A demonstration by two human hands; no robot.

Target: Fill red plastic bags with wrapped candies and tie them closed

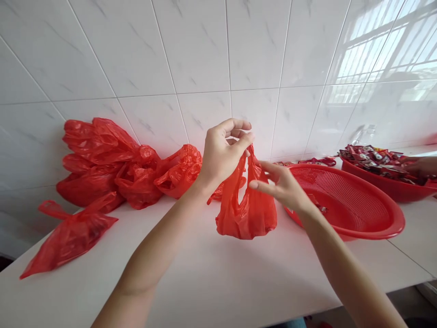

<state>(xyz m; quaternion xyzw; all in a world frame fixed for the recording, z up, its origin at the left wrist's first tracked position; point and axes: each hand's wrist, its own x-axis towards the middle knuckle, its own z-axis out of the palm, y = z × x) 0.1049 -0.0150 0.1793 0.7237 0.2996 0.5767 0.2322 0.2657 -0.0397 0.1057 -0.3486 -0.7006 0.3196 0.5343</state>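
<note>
The left hand [223,148] pinches the top of a red plastic carrier bag [251,218]; the right hand [283,182], loosely spread, is at the bag's right side.

bags [139,177] on counter [211,282] l; other bag [249,216] mid; colander [362,207] r; packets [377,159] in basin [385,188] far r

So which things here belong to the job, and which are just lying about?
Seemingly in the job:
red bag, handles held in the left hand, right hand close by
red basket
basin heaped with packets
other red bags, perhaps

Probably just lying about:
clear container near the wall
</note>
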